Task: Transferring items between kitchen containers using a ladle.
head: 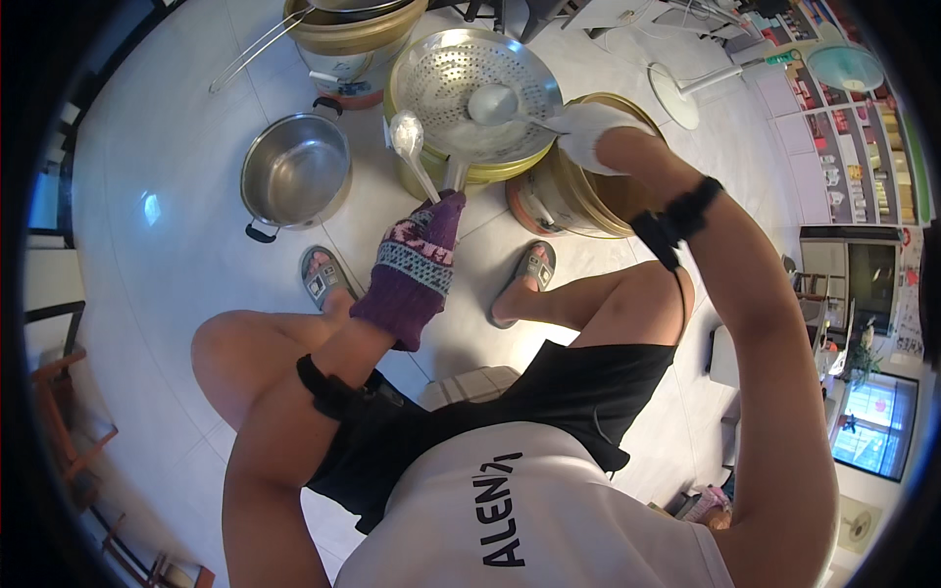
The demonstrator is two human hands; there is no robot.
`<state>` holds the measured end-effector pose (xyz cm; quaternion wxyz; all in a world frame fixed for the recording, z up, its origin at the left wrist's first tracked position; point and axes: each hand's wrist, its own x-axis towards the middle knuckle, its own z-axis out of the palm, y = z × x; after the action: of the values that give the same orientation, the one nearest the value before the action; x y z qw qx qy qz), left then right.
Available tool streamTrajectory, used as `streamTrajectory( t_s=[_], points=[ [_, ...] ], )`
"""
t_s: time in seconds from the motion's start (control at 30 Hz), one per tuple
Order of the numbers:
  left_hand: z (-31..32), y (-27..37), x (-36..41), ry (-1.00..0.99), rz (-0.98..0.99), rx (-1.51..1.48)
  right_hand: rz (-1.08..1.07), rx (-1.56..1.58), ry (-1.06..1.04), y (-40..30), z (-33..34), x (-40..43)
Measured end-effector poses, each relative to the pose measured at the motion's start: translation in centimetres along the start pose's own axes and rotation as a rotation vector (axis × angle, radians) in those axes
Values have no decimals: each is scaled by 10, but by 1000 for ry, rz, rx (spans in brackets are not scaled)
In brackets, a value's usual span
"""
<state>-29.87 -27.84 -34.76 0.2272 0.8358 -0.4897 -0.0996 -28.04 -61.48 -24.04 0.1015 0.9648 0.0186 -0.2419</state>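
A purple knitted glove with a patterned band covers my left hand (415, 268), which is closed on the handle of a large perforated metal skimmer (434, 81) and on a metal spoon (408, 136). The skimmer lies over a yellow-rimmed bucket (419, 180). My right hand (610, 140), in a white covering and slightly blurred, holds a metal ladle (494, 105) by its handle. The ladle's round bowl is over the skimmer's perforated face. Beneath my right hand is an open bucket (562, 198) with a tan rim.
A two-handled steel pot (295, 173) stands on the tiled floor at the left. Behind it is another bucket (345, 73) with a long wire-handled strainer (257, 51) on top. A stand with a round white base (673, 95) is at the upper right. My feet are near the buckets.
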Motion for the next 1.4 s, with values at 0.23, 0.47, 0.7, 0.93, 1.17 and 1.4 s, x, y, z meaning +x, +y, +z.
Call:
streamTrajectory(
  t_s=[0.23,0.47,0.7,0.93,1.17,1.4],
  points=[
    [16,-3,6,335,70,-165,428,1149,-210,-26,-3,-36],
    [-6,7,6,131,-73,-182,509,1345,-282,-34,-24,-32],
    [28,-11,4,224,-30,-428,262,1523,-261,-68,1,-56],
    [3,2,1,247,9,-261,36,365,-83,-62,-2,-33],
    [-8,3,-5,199,77,79,321,550,-344,-49,-30,-12],
    [1,-4,-6,61,-88,-418,29,264,-188,-51,-11,26]
  ],
)
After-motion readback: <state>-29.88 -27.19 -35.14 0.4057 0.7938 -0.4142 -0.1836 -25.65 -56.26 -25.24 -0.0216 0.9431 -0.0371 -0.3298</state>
